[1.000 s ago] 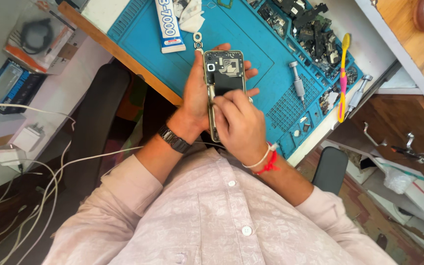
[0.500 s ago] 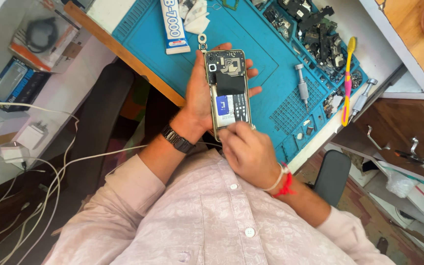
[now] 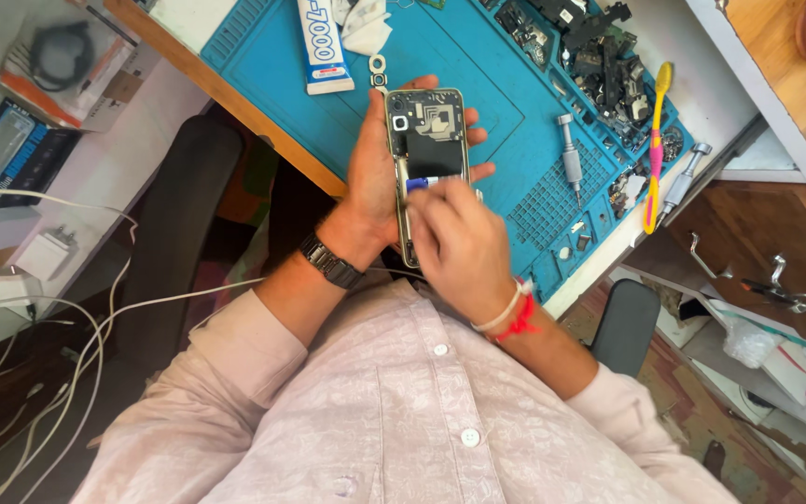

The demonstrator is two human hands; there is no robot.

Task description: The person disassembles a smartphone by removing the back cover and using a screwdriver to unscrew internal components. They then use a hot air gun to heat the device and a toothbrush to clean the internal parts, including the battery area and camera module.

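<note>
My left hand (image 3: 370, 177) cradles an opened phone (image 3: 426, 135) with its back cover off and dark inner parts showing, held over the near edge of a blue work mat (image 3: 524, 103). My right hand (image 3: 459, 238) rests over the phone's lower half. Its fingertips pinch a small blue piece (image 3: 419, 184) against the phone's middle. A black watch sits on my left wrist, and red and white threads circle my right wrist.
A white glue tube (image 3: 319, 42) lies at the mat's far left. Two metal screwdrivers (image 3: 571, 163) and a yellow-pink toothbrush (image 3: 657, 140) lie on the right, beside a pile of dark phone parts (image 3: 599, 51). White cables and chargers (image 3: 39, 261) trail at left.
My right hand slid down off the phone, uncovering a blue-marked part in its middle, then came back up over the lower half. The phone stayed in my left hand.
</note>
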